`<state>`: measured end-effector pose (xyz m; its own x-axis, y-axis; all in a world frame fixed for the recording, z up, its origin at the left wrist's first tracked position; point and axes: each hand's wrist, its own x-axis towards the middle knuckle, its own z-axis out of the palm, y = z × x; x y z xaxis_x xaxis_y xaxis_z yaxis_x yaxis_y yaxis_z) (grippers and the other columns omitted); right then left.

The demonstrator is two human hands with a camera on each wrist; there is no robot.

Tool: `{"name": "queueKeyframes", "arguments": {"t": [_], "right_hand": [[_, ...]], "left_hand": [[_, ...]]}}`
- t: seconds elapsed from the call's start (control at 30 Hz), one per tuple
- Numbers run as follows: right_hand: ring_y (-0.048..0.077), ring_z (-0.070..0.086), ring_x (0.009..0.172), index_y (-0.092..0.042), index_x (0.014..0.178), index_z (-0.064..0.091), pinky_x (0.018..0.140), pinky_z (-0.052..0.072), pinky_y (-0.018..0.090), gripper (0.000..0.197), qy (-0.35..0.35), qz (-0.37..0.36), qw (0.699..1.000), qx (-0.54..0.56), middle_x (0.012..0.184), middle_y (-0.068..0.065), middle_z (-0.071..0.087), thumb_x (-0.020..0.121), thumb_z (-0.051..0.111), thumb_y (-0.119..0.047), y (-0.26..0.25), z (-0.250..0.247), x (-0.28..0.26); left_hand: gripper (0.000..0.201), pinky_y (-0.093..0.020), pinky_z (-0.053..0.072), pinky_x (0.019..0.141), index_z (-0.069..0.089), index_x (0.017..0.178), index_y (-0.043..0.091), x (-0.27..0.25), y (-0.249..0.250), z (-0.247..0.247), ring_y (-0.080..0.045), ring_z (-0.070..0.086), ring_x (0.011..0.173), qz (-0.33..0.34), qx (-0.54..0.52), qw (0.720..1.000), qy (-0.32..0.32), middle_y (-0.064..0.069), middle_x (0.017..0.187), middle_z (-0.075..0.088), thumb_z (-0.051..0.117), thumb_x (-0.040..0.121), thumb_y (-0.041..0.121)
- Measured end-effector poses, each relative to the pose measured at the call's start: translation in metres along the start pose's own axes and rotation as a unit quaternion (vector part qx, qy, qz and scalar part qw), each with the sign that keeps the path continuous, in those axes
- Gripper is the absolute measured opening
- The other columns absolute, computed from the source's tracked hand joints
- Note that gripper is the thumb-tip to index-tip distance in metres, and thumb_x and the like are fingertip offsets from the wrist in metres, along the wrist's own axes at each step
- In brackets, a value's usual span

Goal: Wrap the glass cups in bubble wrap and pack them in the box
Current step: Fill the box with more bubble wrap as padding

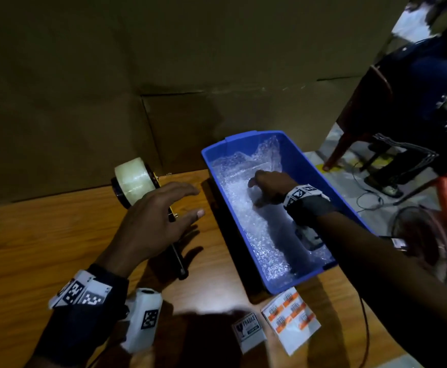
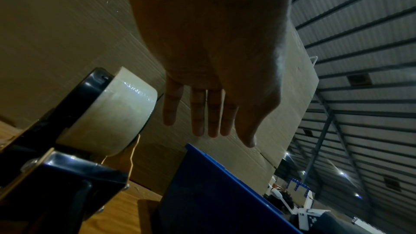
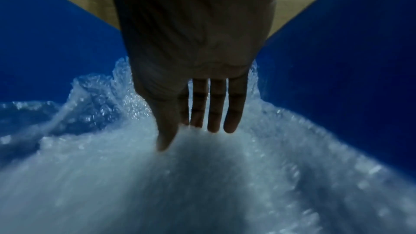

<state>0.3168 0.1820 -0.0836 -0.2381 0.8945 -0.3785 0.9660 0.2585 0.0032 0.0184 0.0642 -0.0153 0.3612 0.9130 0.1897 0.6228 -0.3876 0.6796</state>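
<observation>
Both forearms bare. Left wrist [image 1: 84,290]: dark strap, white blocks printed with black square markers. Right wrist [image 1: 305,199]: same dark strap, one marker block.

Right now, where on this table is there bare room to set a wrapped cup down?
Bare wood lies left of the tape dispenser and the left hand, on the table. Crowded: the near edge by the label sheets, and the blue box, filled with bubble wrap under the right hand.

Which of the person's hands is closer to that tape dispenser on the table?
Left. The left hand hovers open just above the tape dispenser; the right hand is off to the side, inside the blue box, on the bubble wrap.
</observation>
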Motion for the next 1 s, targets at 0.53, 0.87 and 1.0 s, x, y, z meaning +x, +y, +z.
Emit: {"name": "queueKeyframes", "arguments": {"t": [0.53, 0.87, 1.0], "right_hand": [[0.013, 0.069, 0.082, -0.025, 0.07, 0.067, 0.083, 0.055, 0.038, 0.017, 0.154, -0.028, 0.939, 0.306, 0.081, -0.004, 0.073, 0.076, 0.083, -0.022, 0.035, -0.059, -0.044], [0.013, 0.046, 0.064, -0.024, 0.069, 0.065, 0.06, 0.035, 0.025, 0.019, 0.2, -0.12, 0.799, 0.554, 0.068, -0.004, 0.06, 0.078, 0.079, -0.032, 0.01, -0.095, -0.126], [0.012, 0.047, 0.066, -0.021, 0.075, 0.062, 0.055, 0.035, 0.015, 0.016, 0.209, -0.146, 0.766, 0.59, 0.073, 0.003, 0.06, 0.081, 0.076, -0.028, -0.002, -0.097, -0.143]], "left_hand": [[0.053, -0.034, 0.049, 0.096, 0.066, 0.126, 0.028, 0.026, 0.001, 0.007, -0.007, 0.057, 0.121, -0.019, 0.006, 1.0, 0.0, 0.013, 0.131, 0.062, 0.066, 0.083, 0.06], [0.072, -0.007, 0.045, 0.086, 0.048, 0.141, 0.015, 0.053, 0.043, 0.031, 0.018, 0.057, 0.104, -0.043, -0.23, 0.972, -0.028, 0.012, 0.124, 0.061, 0.081, 0.079, 0.028], [0.044, -0.025, 0.051, 0.091, 0.061, 0.126, 0.007, 0.045, 0.047, 0.026, -0.002, 0.065, 0.104, -0.015, -0.278, 0.96, -0.004, -0.002, 0.117, 0.071, 0.078, 0.086, 0.018]]}}
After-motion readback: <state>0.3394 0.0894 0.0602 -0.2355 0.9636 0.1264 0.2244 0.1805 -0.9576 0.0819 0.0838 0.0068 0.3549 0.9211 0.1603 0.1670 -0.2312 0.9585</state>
